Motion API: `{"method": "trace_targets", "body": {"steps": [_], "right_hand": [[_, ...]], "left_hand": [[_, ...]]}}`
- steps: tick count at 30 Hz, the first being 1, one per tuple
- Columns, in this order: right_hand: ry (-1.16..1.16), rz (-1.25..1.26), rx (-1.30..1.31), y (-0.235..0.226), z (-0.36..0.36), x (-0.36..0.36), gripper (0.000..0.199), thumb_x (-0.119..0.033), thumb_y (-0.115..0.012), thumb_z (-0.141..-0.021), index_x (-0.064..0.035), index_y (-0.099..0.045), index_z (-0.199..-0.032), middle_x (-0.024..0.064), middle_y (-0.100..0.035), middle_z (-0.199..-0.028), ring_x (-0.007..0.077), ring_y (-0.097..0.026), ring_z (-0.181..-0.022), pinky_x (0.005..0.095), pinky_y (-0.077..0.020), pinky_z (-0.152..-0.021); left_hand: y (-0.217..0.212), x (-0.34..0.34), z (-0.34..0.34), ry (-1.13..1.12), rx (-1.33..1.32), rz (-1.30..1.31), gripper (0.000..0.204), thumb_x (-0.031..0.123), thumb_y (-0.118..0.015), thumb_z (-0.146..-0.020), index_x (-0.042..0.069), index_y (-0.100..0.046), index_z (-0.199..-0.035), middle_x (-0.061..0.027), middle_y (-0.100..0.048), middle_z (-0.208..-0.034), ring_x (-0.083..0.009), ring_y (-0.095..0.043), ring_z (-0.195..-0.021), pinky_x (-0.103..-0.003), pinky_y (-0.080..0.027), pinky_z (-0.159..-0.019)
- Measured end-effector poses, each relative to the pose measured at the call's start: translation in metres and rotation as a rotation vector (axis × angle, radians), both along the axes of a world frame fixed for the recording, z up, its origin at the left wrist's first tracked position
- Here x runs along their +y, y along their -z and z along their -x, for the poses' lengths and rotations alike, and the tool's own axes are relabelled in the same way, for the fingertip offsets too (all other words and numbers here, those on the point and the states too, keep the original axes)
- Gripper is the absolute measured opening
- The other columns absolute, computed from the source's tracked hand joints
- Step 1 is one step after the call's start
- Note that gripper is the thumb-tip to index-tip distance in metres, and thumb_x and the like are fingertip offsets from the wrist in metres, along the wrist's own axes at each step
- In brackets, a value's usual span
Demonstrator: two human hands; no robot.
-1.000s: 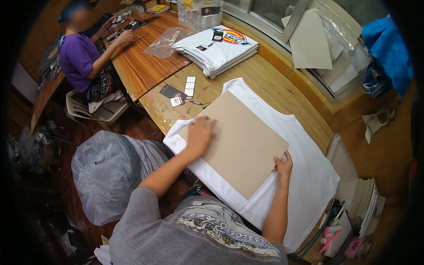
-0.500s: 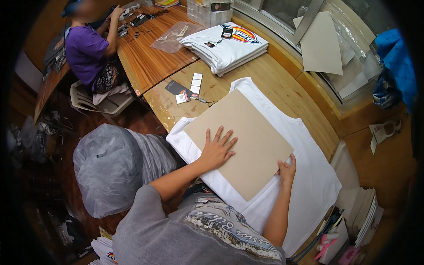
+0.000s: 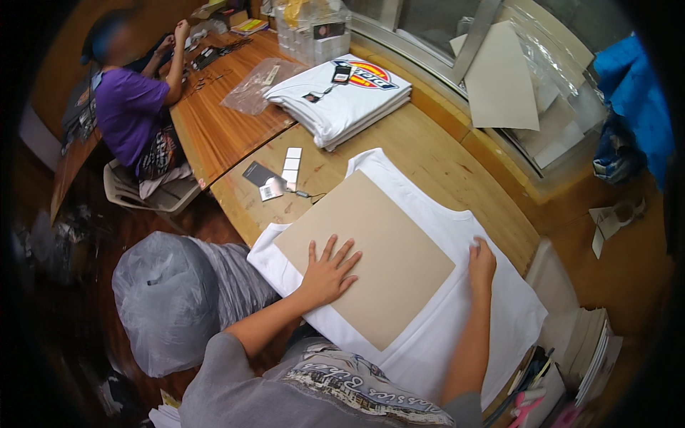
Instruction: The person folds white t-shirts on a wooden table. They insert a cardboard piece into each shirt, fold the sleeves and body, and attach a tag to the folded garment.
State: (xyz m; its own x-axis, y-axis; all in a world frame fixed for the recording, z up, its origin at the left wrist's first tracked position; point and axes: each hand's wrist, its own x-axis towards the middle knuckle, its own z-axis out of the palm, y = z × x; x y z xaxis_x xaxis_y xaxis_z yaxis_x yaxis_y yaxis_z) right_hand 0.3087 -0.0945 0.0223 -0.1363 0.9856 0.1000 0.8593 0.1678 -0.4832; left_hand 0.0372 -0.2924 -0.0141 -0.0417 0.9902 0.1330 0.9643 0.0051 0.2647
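A white T-shirt (image 3: 492, 314) lies spread flat on the wooden table (image 3: 428, 157) in front of me. A tan cardboard sheet (image 3: 385, 242) rests on its middle. My left hand (image 3: 330, 271) presses flat on the cardboard's near edge, fingers spread. My right hand (image 3: 482, 262) sits on the white fabric just right of the cardboard, fingers curled down onto the cloth; whether it pinches the fabric I cannot tell.
A stack of folded white shirts (image 3: 342, 96) lies farther back. Small tags and cards (image 3: 275, 178) sit near the table's left edge. A person in a purple shirt (image 3: 132, 114) works at the far left. A full grey plastic bag (image 3: 178, 299) stands by my left side.
My left hand slid from the cardboard's far-left corner down to its near edge and spread flat. My right hand moved from the cardboard's right corner onto the fabric beside it.
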Motion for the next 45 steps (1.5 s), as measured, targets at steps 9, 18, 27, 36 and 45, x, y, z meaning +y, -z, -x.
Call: {"method": "trace_targets", "body": {"steps": [9,18,27,36,45], "right_hand": [[-0.012,0.33,-0.286,-0.013,0.022,0.079,0.025,-0.015,-0.059,-0.071,-0.0045,-0.059,-0.093,0.0129,-0.054,-0.106,0.0296,-0.05,-0.097,0.0388,-0.0351,-0.085],[-0.27,-0.254,-0.181,-0.002,0.022,-0.073,0.016,-0.01,-0.057,-0.066,-0.0062,-0.059,-0.082,0.0086,-0.057,-0.082,0.0227,-0.053,-0.082,0.037,-0.0366,-0.074],[-0.525,-0.172,-0.439,0.016,0.008,-0.115,0.012,-0.01,-0.048,-0.073,-0.0099,-0.056,-0.082,0.0037,-0.054,-0.083,0.0197,-0.053,-0.085,0.0471,-0.0336,-0.078],[0.176,-0.29,-1.017,0.022,-0.257,-0.042,0.018,-0.019,-0.048,-0.076,-0.0146,-0.063,-0.085,0.0044,-0.051,-0.111,0.0224,-0.044,-0.106,0.051,-0.0236,-0.093],[0.911,-0.454,-0.714,0.002,-0.273,-0.271,0.017,-0.005,-0.057,-0.066,-0.0129,-0.057,-0.082,0.0085,-0.048,-0.111,0.0299,-0.042,-0.104,0.0457,-0.0315,-0.085]], "left_hand": [[-0.002,0.003,-0.003,0.009,0.035,-0.024,0.046,0.039,-0.046,-0.08,0.017,-0.043,-0.12,-0.0077,-0.029,-0.132,-0.0332,-0.02,-0.123,-0.064,-0.013,-0.09],[-0.017,0.045,-0.051,-0.082,0.072,0.181,0.055,0.038,-0.054,-0.074,-0.002,-0.044,-0.11,-0.0214,-0.035,-0.122,-0.0315,-0.029,-0.118,-0.052,-0.024,-0.092],[-0.018,0.08,-0.066,0.607,0.196,0.052,0.028,0.016,-0.042,-0.081,0.018,-0.046,-0.108,-0.0027,-0.033,-0.128,-0.025,-0.027,-0.122,-0.053,-0.025,-0.093],[-0.033,0.088,-0.082,0.711,0.18,0.189,0.026,0.013,-0.041,-0.082,0.017,-0.048,-0.106,-0.0072,-0.033,-0.128,-0.031,-0.028,-0.12,-0.053,-0.029,-0.091],[-0.011,0.07,-0.086,0.644,0.027,0.079,0.028,0.02,-0.054,-0.076,0.011,-0.047,-0.101,-0.0171,-0.033,-0.126,-0.0415,-0.028,-0.117,-0.056,-0.027,-0.089]]}}
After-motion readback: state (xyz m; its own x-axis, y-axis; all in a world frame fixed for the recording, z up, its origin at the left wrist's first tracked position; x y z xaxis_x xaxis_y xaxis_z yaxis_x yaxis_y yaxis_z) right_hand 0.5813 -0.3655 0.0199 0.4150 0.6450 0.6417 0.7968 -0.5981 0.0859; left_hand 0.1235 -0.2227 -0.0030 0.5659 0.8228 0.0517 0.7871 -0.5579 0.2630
